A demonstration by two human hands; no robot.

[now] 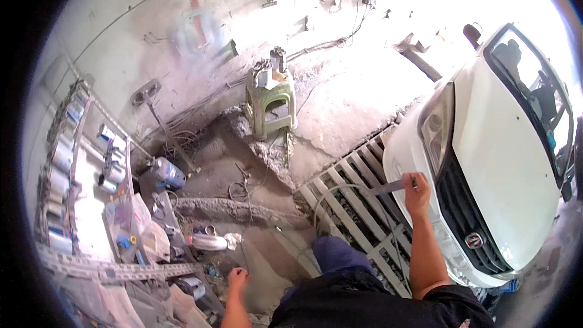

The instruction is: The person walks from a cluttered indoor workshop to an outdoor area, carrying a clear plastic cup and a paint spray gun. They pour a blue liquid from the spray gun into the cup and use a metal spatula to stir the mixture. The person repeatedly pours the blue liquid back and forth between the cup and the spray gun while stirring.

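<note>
Garage grating [381, 244] below, right fingers [413, 184] grip grey strip [389, 187] endwise, likely freeing its length; left fingers [240, 274] curled, hold unclear

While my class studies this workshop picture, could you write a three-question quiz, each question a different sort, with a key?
1. Which of the person's hands holds the long grey object?
2. True or false: in the picture, the green stool stands to the left of the white car.
3. What lies on the floor by the car's front end?
a) a striped rug
b) a slatted grate
c) a stack of tyres

Key: 1. The right hand. 2. True. 3. b.
</note>
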